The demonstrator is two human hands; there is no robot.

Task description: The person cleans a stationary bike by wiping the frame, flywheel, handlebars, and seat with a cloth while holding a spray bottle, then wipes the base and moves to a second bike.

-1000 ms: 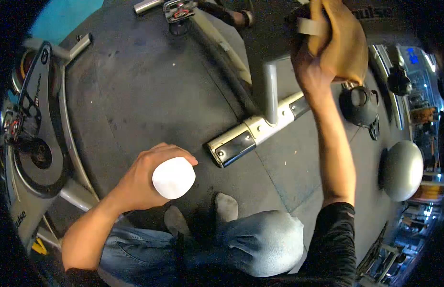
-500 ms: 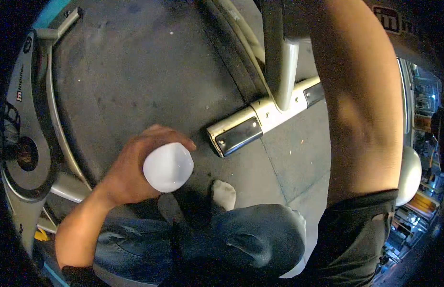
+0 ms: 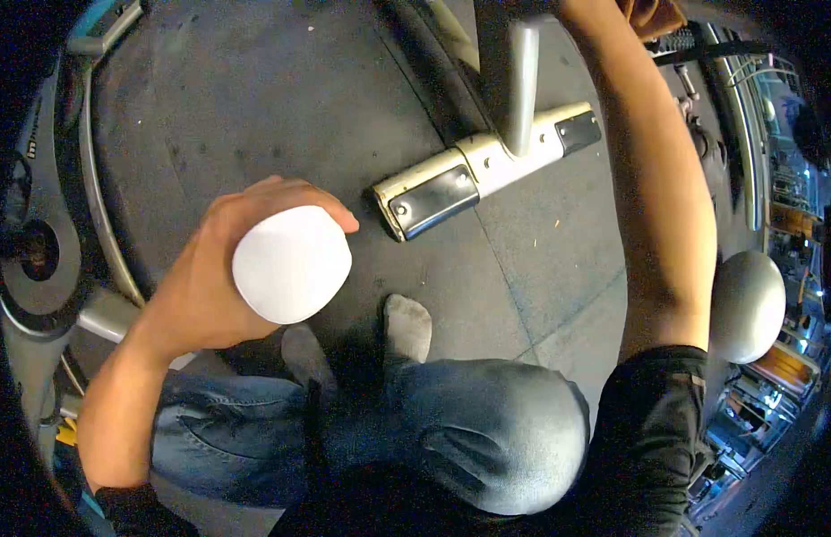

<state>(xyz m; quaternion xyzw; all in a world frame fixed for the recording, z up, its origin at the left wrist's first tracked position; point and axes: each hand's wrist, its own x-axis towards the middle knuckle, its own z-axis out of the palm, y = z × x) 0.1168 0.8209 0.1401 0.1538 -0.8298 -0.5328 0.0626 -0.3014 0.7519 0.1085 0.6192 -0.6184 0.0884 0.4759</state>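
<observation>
My left hand [image 3: 220, 268] is wrapped round a smooth white container [image 3: 293, 265], whose broad, rounded end faces me. Its thumb and fingers curl along the sides, over the dark floor. My right arm [image 3: 662, 170] reaches up to the top edge of the view, where the hand [image 3: 584, 9] is mostly cut off, so I cannot tell what its fingers do. Just right of that wrist shows a brown, folded, cloth-like shape [image 3: 655, 16]. Close to the right hand stands a grey metal post [image 3: 523, 89] of a gym machine.
A pale metal foot bar [image 3: 496, 166] with black end plates lies on the dark mat floor [image 3: 254, 107]. At the left stands a grey machine frame [image 3: 41, 259] with a curved tube. A rounded silver part [image 3: 749, 306] is beside my right elbow. My socked feet [image 3: 406, 327] are below.
The white container has come up and left, looking larger and brighter. My right arm has shifted left and away from my body, bringing its wrist and the brown shape into view.
</observation>
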